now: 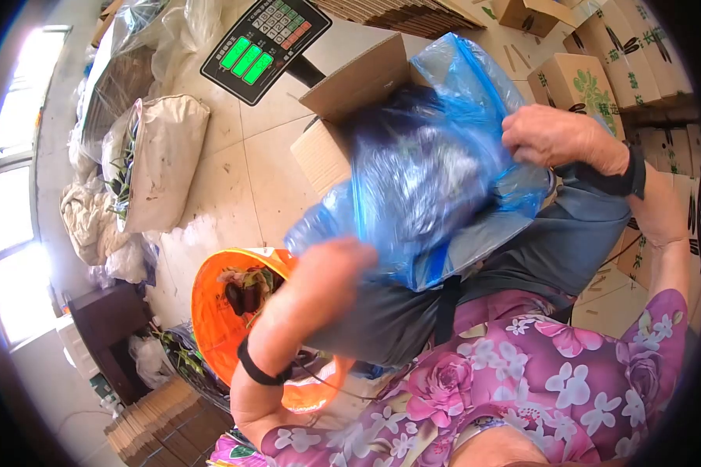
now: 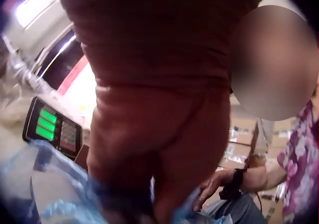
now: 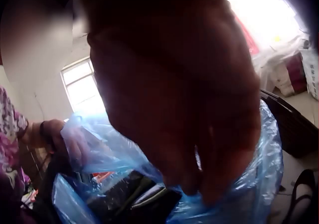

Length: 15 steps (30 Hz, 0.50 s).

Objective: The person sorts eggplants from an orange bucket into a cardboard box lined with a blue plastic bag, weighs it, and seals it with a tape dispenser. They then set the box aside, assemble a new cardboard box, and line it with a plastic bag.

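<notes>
A blue plastic bag (image 1: 420,179) lines a cardboard box (image 1: 358,82) that stands against the person's legs, with dark contents showing through the film. At the bag's right edge the right hand (image 1: 557,136) pinches the film with curled fingers; in the right wrist view that hand (image 3: 184,114) hangs over the bag (image 3: 269,149), dark glossy items (image 3: 134,196) below. Blurred in the head view, the left hand (image 1: 331,272) is at the bag's near left edge; in the left wrist view its fingers (image 2: 164,194) are bent down onto the blue film (image 2: 65,184).
A scale display (image 1: 265,47) with green digits stands behind the box. An orange basket (image 1: 210,311) holding dark vegetables is left of the legs. A white sack (image 1: 167,163) lies farther left; printed cartons (image 1: 580,86) are at right, flattened cardboard (image 1: 163,428) at lower left.
</notes>
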Each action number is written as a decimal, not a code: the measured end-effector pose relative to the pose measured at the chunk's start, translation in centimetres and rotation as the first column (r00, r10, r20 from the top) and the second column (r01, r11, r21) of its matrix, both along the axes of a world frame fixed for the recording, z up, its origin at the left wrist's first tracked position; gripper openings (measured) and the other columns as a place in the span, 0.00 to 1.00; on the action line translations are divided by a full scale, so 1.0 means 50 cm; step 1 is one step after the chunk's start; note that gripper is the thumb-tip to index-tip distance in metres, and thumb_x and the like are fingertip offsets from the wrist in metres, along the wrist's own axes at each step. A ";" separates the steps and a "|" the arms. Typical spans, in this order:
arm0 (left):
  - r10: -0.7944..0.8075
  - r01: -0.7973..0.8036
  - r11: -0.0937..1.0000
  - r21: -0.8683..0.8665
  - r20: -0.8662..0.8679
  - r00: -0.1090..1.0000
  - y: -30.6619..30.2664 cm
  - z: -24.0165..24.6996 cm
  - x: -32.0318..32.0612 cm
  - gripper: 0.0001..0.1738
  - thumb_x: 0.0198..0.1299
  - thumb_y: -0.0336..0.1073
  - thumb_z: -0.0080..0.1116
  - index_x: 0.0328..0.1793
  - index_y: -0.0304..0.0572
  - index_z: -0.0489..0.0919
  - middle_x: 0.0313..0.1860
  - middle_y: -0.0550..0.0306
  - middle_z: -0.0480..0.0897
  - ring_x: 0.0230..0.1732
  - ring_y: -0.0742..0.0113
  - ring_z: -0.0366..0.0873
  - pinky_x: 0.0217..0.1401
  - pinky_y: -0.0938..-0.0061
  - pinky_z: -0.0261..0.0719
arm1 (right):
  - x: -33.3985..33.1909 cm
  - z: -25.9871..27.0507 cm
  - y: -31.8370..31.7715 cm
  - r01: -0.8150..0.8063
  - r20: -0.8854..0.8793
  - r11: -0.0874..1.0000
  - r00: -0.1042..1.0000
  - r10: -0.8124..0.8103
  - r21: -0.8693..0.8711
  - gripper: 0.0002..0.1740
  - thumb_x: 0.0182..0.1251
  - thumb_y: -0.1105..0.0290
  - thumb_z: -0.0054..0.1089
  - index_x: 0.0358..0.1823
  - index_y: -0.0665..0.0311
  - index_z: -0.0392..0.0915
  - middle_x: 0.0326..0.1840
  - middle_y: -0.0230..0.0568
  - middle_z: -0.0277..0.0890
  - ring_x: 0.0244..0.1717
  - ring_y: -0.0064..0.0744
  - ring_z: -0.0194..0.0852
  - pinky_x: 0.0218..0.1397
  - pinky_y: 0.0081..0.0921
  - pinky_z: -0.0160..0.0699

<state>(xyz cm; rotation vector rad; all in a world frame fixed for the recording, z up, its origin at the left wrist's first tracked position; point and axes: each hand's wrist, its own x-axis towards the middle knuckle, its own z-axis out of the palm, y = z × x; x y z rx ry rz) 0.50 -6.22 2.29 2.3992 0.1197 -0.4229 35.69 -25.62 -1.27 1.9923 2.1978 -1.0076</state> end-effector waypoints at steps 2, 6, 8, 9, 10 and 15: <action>-0.080 0.088 0.990 0.114 -0.071 0.994 -0.054 -0.002 -0.009 0.10 0.50 0.24 0.56 0.40 0.40 0.76 0.33 0.46 0.76 0.39 0.44 0.79 0.41 0.55 0.78 | -0.021 0.030 0.024 0.016 0.011 0.999 1.000 -0.015 -0.047 0.06 0.59 0.71 0.60 0.33 0.66 0.80 0.32 0.45 0.77 0.40 0.50 0.77 0.46 0.38 0.76; 0.005 -0.005 1.000 -0.029 -0.005 1.000 -0.090 0.018 0.009 0.10 0.53 0.26 0.57 0.43 0.41 0.75 0.33 0.47 0.76 0.38 0.45 0.78 0.39 0.55 0.77 | 0.004 0.012 0.065 0.486 -0.228 0.831 0.871 -0.435 0.271 0.12 0.63 0.64 0.57 0.34 0.67 0.79 0.29 0.54 0.78 0.32 0.56 0.78 0.38 0.45 0.76; 0.093 -0.091 0.995 -0.039 0.071 0.993 -0.089 0.039 0.043 0.11 0.55 0.28 0.58 0.46 0.42 0.74 0.33 0.47 0.76 0.38 0.46 0.78 0.38 0.56 0.76 | 0.020 -0.021 0.076 0.357 -0.007 0.797 0.914 -0.405 0.488 0.14 0.62 0.61 0.59 0.33 0.67 0.79 0.28 0.55 0.78 0.33 0.56 0.78 0.37 0.44 0.76; 0.126 -0.120 0.991 -0.057 0.118 0.985 -0.082 0.047 0.065 0.15 0.55 0.30 0.61 0.49 0.41 0.74 0.36 0.47 0.76 0.39 0.46 0.78 0.39 0.56 0.77 | 0.007 -0.002 0.075 0.354 -0.008 0.795 0.915 -0.403 0.493 0.14 0.62 0.61 0.59 0.33 0.67 0.79 0.28 0.55 0.78 0.33 0.56 0.78 0.37 0.44 0.76; 0.159 -0.148 0.986 -0.079 0.158 0.974 -0.078 0.049 0.085 0.19 0.55 0.32 0.63 0.53 0.41 0.74 0.38 0.47 0.75 0.40 0.46 0.79 0.40 0.56 0.77 | -0.025 0.030 0.068 0.206 -0.092 0.940 0.978 -0.187 0.272 0.12 0.62 0.62 0.60 0.32 0.65 0.80 0.27 0.55 0.78 0.31 0.55 0.78 0.36 0.43 0.76; 0.161 -0.239 0.966 0.101 0.490 0.857 -0.131 -0.110 0.187 0.30 0.48 0.35 0.72 0.57 0.40 0.73 0.52 0.45 0.72 0.44 0.44 0.79 0.43 0.56 0.79 | -0.148 0.030 0.030 -0.137 -0.287 0.963 0.956 0.067 -0.234 0.11 0.63 0.64 0.56 0.33 0.63 0.84 0.28 0.54 0.81 0.35 0.56 0.81 0.40 0.44 0.79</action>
